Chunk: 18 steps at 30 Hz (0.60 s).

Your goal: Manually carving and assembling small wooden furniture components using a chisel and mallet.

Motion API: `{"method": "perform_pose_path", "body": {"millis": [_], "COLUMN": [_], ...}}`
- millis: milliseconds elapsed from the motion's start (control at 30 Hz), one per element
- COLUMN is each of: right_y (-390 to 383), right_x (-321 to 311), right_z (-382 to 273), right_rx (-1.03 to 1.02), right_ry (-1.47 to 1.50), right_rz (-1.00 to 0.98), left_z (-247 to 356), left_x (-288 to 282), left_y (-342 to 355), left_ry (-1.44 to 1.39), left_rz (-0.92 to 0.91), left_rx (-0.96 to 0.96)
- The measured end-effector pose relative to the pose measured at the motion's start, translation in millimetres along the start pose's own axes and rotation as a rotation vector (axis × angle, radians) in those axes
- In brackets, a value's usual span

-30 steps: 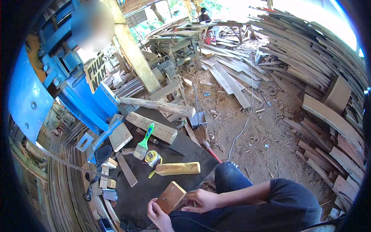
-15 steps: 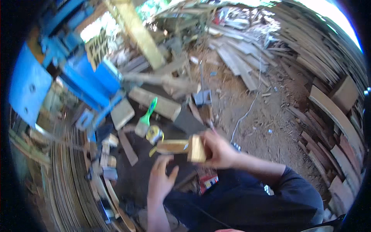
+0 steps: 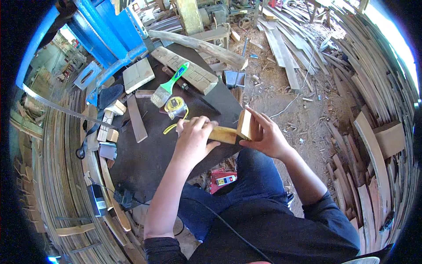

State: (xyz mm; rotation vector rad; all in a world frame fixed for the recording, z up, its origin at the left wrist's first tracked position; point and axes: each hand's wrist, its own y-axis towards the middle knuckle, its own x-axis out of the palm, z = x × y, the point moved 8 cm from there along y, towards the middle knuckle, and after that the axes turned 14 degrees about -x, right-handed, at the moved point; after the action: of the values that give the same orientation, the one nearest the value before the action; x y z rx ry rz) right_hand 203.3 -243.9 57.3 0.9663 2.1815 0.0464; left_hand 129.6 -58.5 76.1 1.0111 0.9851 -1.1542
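Note:
My left hand (image 3: 193,138) is closed over a short wooden bar (image 3: 225,134), its fingers on top and the thumb along the near side. My right hand (image 3: 269,138) grips a squared wooden block (image 3: 247,125) from its right, fingers on the far side and thumb underneath. The bar's right end comes up against the block; I cannot tell whether the two are joined. Just beyond my left hand lies a yellow tape measure (image 3: 176,105) with some tape pulled out. A green-handled paintbrush (image 3: 171,86) rests beyond it.
The dark tabletop (image 3: 162,145) carries a long carved plank (image 3: 184,70), a flat strip (image 3: 136,119) and a square board (image 3: 139,75). Small wood blocks (image 3: 105,125) line its left edge, near a saw blade (image 3: 66,108). Blue machinery (image 3: 107,31) stands far left; stacked boards (image 3: 373,75) fill the right.
My left hand has moved from beside the wood onto the bar and closed on it. The bar and block now sit tilted differently, and the view has shifted and sharpened.

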Motion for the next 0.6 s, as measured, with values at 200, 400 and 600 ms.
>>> {"method": "perform_pose_path", "body": {"millis": [200,400,600], "right_y": [4.8,14.2,1.9], "right_x": [-10.6,10.1,24.3], "right_z": [-16.3,-49.2,-67.3], "right_rx": [-0.176,-0.324,-0.371], "right_ry": [-0.032,-0.082,-0.331], "right_rz": [-0.061,-0.146,-0.167], "left_z": [15.5,2.2,12.1], "left_x": [-19.4,-3.1,2.8], "left_y": [5.3,0.0,-1.1], "left_ry": [-0.036,-0.129,-0.071], "left_rz": [-0.089,-0.159,-0.074], "left_rx": [0.081,-0.022,0.123]}}
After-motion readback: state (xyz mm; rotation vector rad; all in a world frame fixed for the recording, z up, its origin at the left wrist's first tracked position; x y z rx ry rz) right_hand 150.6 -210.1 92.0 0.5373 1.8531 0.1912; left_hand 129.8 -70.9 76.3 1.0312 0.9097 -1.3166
